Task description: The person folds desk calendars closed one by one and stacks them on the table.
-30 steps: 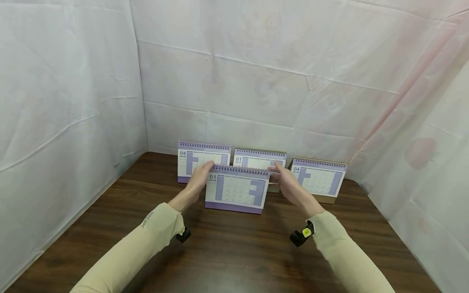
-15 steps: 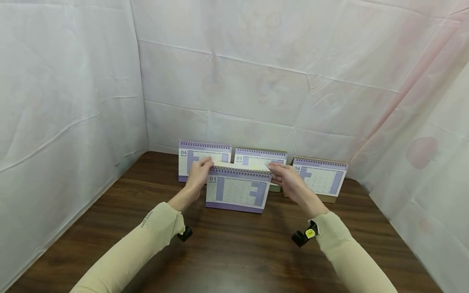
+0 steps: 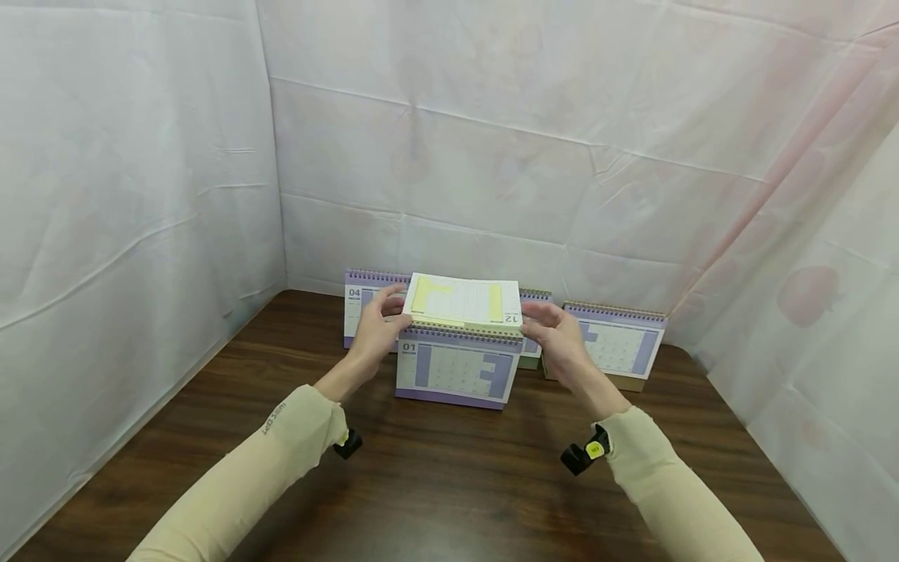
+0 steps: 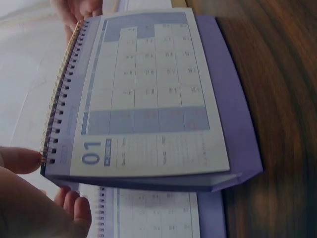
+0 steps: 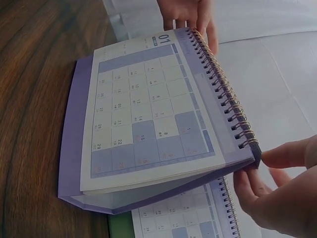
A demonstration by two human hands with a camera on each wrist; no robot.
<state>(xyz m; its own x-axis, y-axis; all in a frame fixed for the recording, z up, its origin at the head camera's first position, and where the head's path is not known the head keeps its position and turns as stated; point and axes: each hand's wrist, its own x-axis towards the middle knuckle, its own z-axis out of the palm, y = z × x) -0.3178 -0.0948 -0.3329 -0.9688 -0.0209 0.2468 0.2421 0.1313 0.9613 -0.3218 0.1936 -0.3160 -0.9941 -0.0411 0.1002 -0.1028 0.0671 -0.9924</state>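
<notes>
A purple desk calendar (image 3: 453,371) stands on the table, its 01 page facing me. Behind its spiral binding (image 4: 62,99), a block of pages (image 3: 467,300) is raised nearly flat, with a yellow-marked 12 page upside down on top. My left hand (image 3: 375,328) grips the calendar's top left corner, thumb at the end of the binding and fingers behind. At the top right corner, my right hand (image 3: 558,339) holds on the same way, its thumb (image 5: 285,154) touching the corner and its fingers curled under it.
Behind stand a 04 calendar (image 3: 356,312) at left, a partly hidden calendar (image 3: 530,343) in the middle, and another 04 calendar (image 3: 618,343) at right. White cloth (image 3: 477,140) hangs behind the dark wooden table (image 3: 449,476).
The block of pages behind the front calendar has come up from out of sight to nearly flat. The hands stay at its two top corners, with the left fingers spread further back.
</notes>
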